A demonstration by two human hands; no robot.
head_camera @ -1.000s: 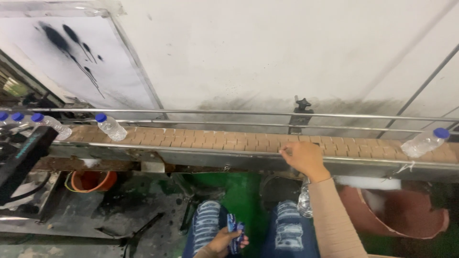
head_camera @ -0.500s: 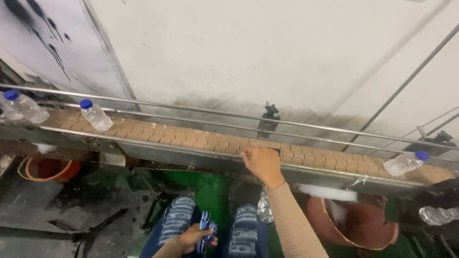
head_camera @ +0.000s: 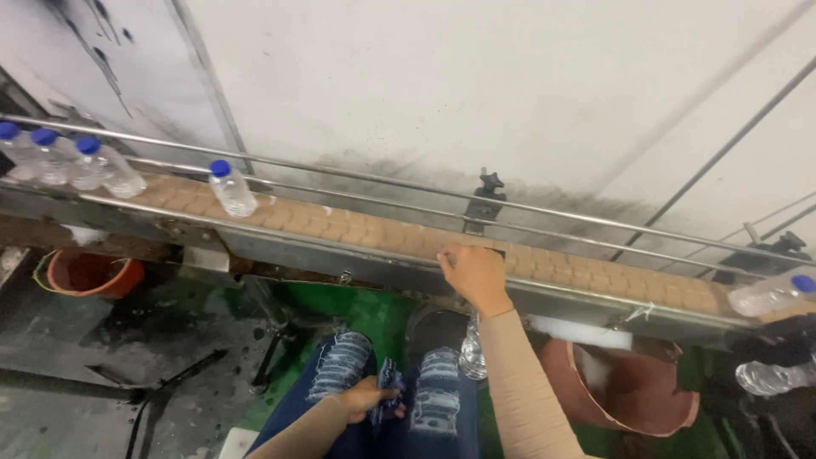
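My right hand rests on the near metal rail of a tan slatted conveyor belt, fingers curled over the edge, holding nothing. Down on my lap, my left hand grips a small dark blue patterned packet against my torn jeans. Clear plastic bottles with blue caps stand on the belt: one bottle to the left, a cluster of bottles at the far left, and one more bottle at the far right.
Metal guide rails run along the belt in front of a white wall. Below sit an orange bucket, a reddish-brown tub, a crushed bottle by my knee and another bottle at right.
The view has swung right and left, so the belt sits differently in frame. The bottles stand further right along the belt. My right hand stays on the rail; my left still holds the packet.
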